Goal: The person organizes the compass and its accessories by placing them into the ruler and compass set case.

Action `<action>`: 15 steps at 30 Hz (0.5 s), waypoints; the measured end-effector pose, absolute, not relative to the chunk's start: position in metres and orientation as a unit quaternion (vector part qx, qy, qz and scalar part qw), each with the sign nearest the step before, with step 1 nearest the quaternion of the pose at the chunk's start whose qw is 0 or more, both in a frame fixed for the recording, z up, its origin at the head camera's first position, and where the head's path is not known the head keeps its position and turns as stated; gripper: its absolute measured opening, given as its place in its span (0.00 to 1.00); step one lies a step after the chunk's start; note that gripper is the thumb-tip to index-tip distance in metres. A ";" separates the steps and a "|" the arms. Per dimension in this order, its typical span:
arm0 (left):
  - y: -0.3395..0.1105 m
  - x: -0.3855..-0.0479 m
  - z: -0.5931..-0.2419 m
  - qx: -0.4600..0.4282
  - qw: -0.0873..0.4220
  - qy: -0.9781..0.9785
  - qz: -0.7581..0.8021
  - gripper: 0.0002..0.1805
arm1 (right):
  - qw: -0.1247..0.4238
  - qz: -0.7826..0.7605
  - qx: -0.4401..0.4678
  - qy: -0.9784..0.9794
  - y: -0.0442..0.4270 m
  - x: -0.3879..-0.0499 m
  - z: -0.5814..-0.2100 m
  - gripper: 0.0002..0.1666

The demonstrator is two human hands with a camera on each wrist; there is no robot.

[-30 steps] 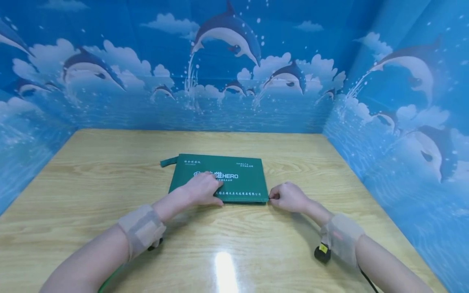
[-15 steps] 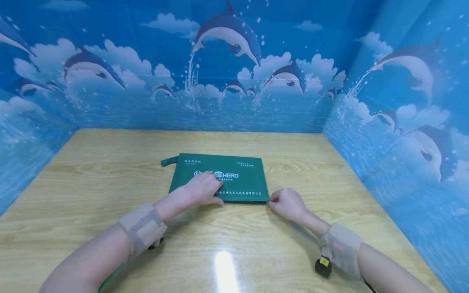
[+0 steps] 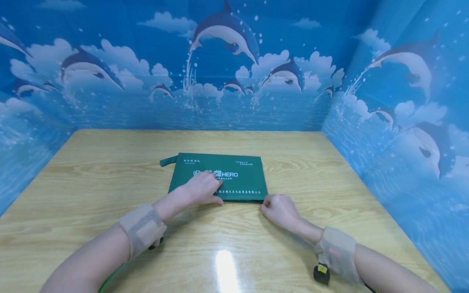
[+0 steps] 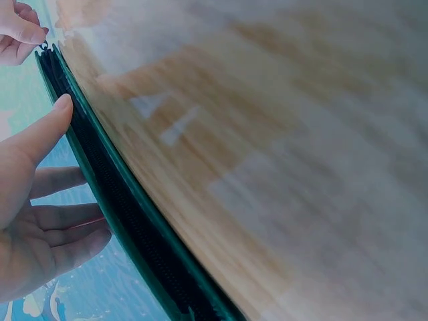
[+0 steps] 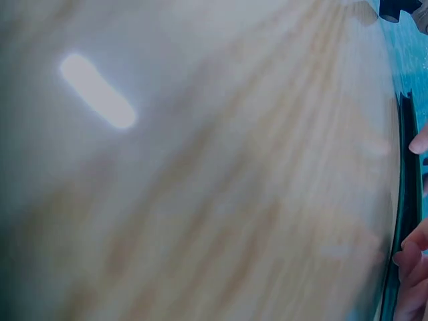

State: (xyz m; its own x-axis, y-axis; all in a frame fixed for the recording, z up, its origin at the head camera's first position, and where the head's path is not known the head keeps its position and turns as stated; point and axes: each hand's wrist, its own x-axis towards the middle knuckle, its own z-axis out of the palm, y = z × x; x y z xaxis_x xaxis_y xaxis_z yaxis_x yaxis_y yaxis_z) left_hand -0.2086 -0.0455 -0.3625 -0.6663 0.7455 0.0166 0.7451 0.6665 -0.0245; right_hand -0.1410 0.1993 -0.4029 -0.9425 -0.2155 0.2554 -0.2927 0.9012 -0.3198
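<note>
A green zip pouch with white lettering and "HERO" lies flat on the wooden table, its wrist strap sticking out at the far left corner. My left hand rests on top of it, fingers extended and the thumb along the near edge. In the left wrist view, a dark zipper runs along that edge beneath the left thumb. My right hand is at the near right corner, pinching the small zipper pull. In the right wrist view only its fingertips show beside the pouch's edge.
The wood-grain table has a bright light reflection near the front. Blue dolphin-print cloth walls in the back and sides. Each wrist wears a taped band with a small camera.
My right hand has moved from the pouch's right side round the near right corner, a little left and toward me, with the zipper pull. The left hand has stayed in place.
</note>
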 end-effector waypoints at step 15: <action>-0.046 -0.211 -0.363 -0.417 0.012 -0.909 0.012 0.33 | 0.123 0.197 0.143 -0.962 0.189 -0.139 -0.406 0.08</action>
